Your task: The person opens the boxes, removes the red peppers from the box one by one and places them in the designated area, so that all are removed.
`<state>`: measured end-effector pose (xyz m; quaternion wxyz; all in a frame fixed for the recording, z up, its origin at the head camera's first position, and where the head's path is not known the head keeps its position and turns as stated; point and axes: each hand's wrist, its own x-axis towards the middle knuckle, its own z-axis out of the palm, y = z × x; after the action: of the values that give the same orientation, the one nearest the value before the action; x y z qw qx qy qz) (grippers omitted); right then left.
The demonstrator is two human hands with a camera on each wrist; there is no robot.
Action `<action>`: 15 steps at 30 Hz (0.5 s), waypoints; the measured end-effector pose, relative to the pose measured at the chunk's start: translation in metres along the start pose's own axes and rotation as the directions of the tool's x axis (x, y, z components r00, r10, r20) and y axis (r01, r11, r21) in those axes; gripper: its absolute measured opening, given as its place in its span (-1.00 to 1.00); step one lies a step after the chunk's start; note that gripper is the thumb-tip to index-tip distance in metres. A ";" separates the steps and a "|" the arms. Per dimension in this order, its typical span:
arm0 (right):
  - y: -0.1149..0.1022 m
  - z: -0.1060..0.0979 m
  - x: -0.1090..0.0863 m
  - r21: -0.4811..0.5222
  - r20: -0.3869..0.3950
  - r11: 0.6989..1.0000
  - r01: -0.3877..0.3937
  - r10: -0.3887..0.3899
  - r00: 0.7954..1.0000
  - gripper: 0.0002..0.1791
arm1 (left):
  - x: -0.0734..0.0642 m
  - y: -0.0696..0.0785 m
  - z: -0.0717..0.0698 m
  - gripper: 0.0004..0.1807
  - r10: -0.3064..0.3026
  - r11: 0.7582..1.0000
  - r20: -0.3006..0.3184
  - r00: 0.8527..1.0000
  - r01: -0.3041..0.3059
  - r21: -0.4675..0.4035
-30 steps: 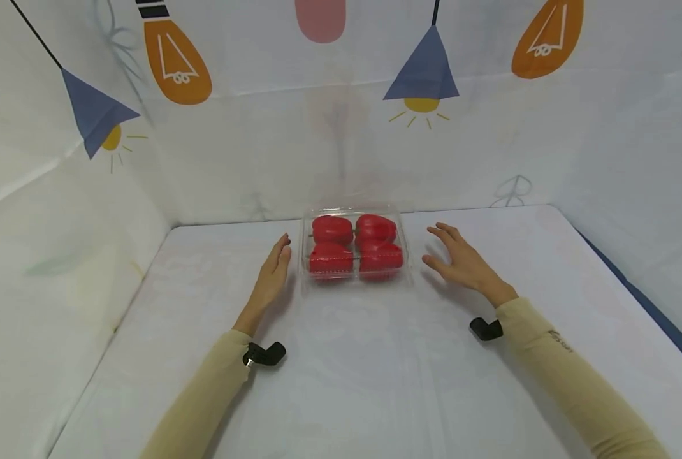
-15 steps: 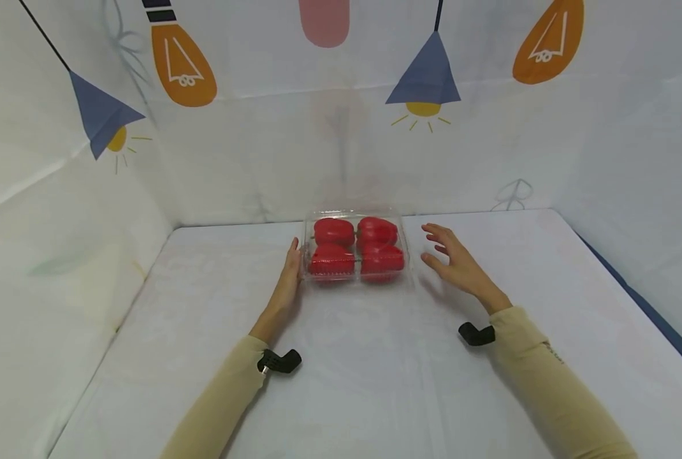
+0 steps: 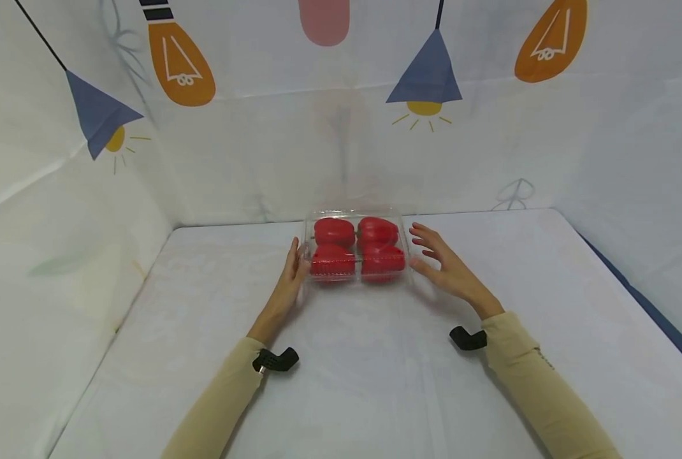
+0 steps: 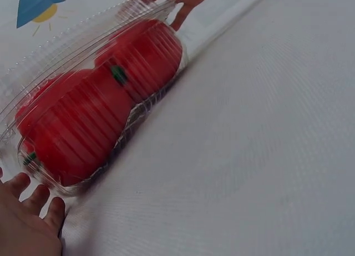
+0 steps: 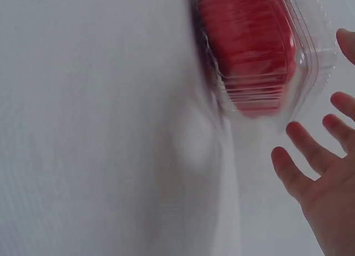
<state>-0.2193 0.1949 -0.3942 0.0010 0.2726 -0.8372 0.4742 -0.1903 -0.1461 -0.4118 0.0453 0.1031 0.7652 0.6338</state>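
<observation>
A clear plastic clamshell box (image 3: 355,276) stands at the table's back edge with several red bell peppers (image 3: 382,258) inside. My left hand (image 3: 289,275) lies along the box's left side, fingers extended and fingertips right at the plastic. To the right of the box, my right hand (image 3: 444,264) is held with fingers spread, thumb tip close to the front right corner. A green stem (image 4: 118,74) shows on one pepper through the ribbed plastic in the left wrist view. From the right wrist, the spread fingers (image 5: 288,170) appear beside the box's ribbed end wall.
A white cloth covers the table (image 3: 352,382). White fabric walls (image 3: 249,153) printed with lamps and bulbs rise behind and at both sides. A dark blue strip (image 3: 651,306) runs along the right edge. Each wrist carries a black camera mount (image 3: 276,360).
My left hand has moved right, up to the box's left side. The right hand has come left, closer to the box's right side. The box itself stays in place.
</observation>
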 end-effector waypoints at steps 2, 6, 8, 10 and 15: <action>0.004 0.003 0.001 -0.023 0.004 1.000 0.011 -0.011 1.000 -0.27 | 0.000 -0.002 -0.001 -0.21 0.022 1.000 0.004 1.000 -0.022 0.002; 0.007 0.007 0.003 -0.071 0.027 0.997 0.029 -0.027 0.999 -0.28 | 0.004 -0.011 -0.002 -0.06 0.011 0.998 -0.004 1.000 -0.010 0.061; 0.005 0.009 0.004 -0.116 0.033 0.993 0.037 -0.033 0.999 -0.27 | 0.008 -0.018 -0.002 0.02 0.002 0.997 -0.011 1.000 -0.001 0.083; 0.003 0.012 0.005 -0.174 0.038 0.984 0.040 -0.034 0.999 -0.26 | 0.011 -0.026 -0.002 0.10 0.000 0.994 -0.019 1.000 0.002 0.106; -0.003 0.017 0.010 -0.350 0.054 0.934 0.071 -0.055 0.997 -0.22 | 0.015 -0.038 -0.001 0.21 0.018 0.991 -0.041 0.999 -0.013 0.134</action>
<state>-0.2224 0.1753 -0.3990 0.0467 0.3049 -0.8991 0.3105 -0.2089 -0.1503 -0.4479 0.0172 0.0984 0.8060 0.5834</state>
